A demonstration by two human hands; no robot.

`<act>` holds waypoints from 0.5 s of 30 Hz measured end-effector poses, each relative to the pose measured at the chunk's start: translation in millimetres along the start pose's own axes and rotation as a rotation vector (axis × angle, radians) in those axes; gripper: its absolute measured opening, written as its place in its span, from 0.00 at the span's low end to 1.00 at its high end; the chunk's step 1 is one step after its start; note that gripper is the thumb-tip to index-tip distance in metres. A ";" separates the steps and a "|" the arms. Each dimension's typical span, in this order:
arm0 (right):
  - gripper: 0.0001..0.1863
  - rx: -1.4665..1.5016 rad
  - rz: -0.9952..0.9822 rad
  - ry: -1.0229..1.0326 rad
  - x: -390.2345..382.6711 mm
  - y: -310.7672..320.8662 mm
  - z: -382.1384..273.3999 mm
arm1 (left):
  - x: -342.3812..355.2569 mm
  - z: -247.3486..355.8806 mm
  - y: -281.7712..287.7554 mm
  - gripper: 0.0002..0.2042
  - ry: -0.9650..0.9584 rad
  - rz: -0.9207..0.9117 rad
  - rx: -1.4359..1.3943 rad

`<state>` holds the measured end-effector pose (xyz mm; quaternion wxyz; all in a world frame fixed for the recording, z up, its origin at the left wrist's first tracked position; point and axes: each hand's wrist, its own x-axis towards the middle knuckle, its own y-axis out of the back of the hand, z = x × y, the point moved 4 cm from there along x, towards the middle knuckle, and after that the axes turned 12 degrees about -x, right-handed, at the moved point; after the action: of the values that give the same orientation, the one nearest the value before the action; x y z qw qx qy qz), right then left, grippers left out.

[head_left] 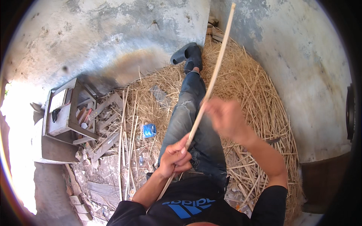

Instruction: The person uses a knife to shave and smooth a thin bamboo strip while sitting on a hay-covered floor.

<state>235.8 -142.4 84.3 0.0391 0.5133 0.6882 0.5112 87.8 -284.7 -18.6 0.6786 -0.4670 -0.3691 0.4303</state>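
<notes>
A long, thin pale strip (220,56) of split bamboo or wood slants up across my body, from my waist to the far wall. My left hand (174,157) is closed around its lower part, above my lap. Farther up, my right hand (226,117) has its fingers curled in against the strip; motion blurs them, and the fingertips touch its edge. The strip's lower end runs down past my left wrist, close to my shirt.
Shavings and thin strips (249,86) pile along the right wall. Several long strips (124,139) lie left of my legs, near a blue packet (149,130). A wooden stool-like frame (71,109) lies among scraps at left. A thin dark object (273,141) rests by my right forearm.
</notes>
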 end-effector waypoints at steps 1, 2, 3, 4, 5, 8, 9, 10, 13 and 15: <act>0.21 0.002 -0.117 0.113 -20.6 -16.5 -9.7 | 0.5 2.4 1.6 0.23 -0.010 0.110 0.020; 0.20 -0.053 -0.203 0.192 -31.8 -20.2 -17.4 | 2.0 3.7 10.6 0.23 -0.033 0.109 -0.009; 0.20 -0.055 -0.203 0.189 -29.2 -16.2 -17.6 | 1.2 2.5 17.0 0.23 -0.031 0.108 -0.010; 0.19 -0.065 -0.140 0.104 -18.3 -7.4 -15.9 | 1.1 0.9 17.2 0.23 -0.014 0.035 -0.066; 0.18 -0.075 -0.080 0.007 -9.4 -2.7 -9.8 | -0.8 -1.5 15.6 0.23 0.012 -0.032 -0.127; 0.15 0.119 -0.006 -0.115 -0.4 -2.0 4.9 | -0.1 -2.6 6.7 0.24 0.043 -0.066 -0.144; 0.13 0.067 -0.089 -0.083 -7.1 -8.3 1.1 | -0.1 -1.4 4.4 0.25 0.057 -0.067 -0.177; 0.13 0.007 -0.086 0.162 -25.1 -20.0 -12.7 | 3.0 -0.4 8.0 0.26 0.035 -0.006 -0.232; 0.18 -0.035 -0.198 0.281 -42.9 -34.6 -22.8 | -1.6 -0.3 19.7 0.26 0.005 0.122 -0.191; 0.19 0.095 -0.133 0.083 -20.0 -25.4 -1.0 | -3.8 -4.9 25.9 0.26 -0.006 0.083 -0.220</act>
<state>227.6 -156.7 56.5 0.0201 0.4459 0.7452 0.4953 84.6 -284.8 -45.1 0.6038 -0.5522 -0.3963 0.4164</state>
